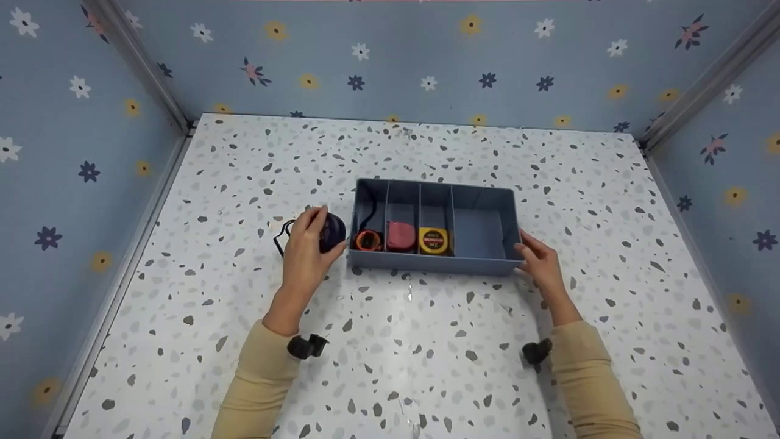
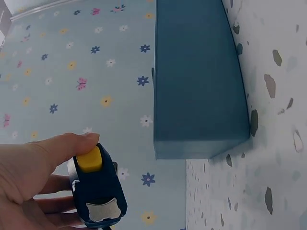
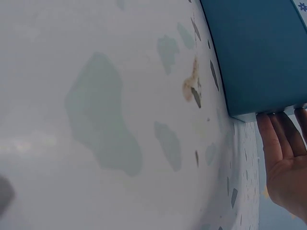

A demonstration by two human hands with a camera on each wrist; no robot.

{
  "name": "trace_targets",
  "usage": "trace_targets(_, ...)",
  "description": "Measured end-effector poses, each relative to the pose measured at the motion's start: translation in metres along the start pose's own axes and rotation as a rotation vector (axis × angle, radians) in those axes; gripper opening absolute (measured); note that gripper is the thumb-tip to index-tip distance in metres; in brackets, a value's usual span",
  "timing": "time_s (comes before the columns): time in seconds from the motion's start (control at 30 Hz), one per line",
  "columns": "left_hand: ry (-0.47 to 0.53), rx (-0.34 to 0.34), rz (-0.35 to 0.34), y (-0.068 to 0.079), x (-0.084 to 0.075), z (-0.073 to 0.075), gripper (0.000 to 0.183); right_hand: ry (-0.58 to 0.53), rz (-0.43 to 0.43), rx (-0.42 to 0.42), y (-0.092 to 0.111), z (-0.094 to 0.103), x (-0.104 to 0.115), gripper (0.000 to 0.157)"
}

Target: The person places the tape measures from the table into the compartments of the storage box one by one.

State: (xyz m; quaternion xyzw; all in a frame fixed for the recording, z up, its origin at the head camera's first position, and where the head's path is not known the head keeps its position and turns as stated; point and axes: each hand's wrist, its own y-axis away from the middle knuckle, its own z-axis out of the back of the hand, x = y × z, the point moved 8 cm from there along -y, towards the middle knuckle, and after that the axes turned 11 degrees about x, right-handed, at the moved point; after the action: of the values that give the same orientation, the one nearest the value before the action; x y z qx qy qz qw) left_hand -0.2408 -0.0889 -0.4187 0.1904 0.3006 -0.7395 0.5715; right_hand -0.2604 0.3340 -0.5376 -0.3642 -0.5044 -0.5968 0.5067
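My left hand (image 1: pixel 306 249) grips a dark blue tape measure (image 1: pixel 332 233) just left of the divided box. In the left wrist view the tape measure (image 2: pixel 99 187) shows a yellow button (image 2: pixel 89 160) under the thumb; a black cord loop hangs beyond the hand in the head view. The grey-blue box (image 1: pixel 432 263) holds a round orange-and-black tape measure (image 1: pixel 368 241), a pink one (image 1: pixel 401 236) and a yellow one (image 1: pixel 434 241), each in its own compartment. My right hand (image 1: pixel 541 259) touches the box's right end, fairly straight fingers (image 3: pixel 271 143) against its wall.
The box stands on a white speckled table (image 1: pixel 414 341). Its wide right compartment (image 1: pixel 478 228) shows a bare floor. Blue flowered panels (image 1: pixel 396 55) enclose the table at the back and both sides. A small black device (image 1: pixel 308 346) sits at each wrist.
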Motion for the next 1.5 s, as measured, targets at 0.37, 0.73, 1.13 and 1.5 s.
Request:
trace_targets(0.37,0.050,0.006,-0.069,-0.013,-0.031,-0.013,0.064,0.000,-0.001,0.003,-0.001,0.001,0.000,0.054)
trace_targets(0.73,0.079,0.047,-0.107,-0.022,-0.052,-0.034,0.065,-0.025,0.069,-0.004,-0.004,0.001,-0.003,0.049)
trace_targets(1.13,0.093,0.097,-0.115,-0.033,-0.069,-0.063,0.067,-0.002,0.070,-0.041,-0.018,0.010,-0.031,0.065)
trace_targets(1.5,0.135,0.061,-0.230,-0.038,-0.088,-0.083,0.065,0.002,-0.001,-0.022,0.000,0.001,-0.006,0.051)
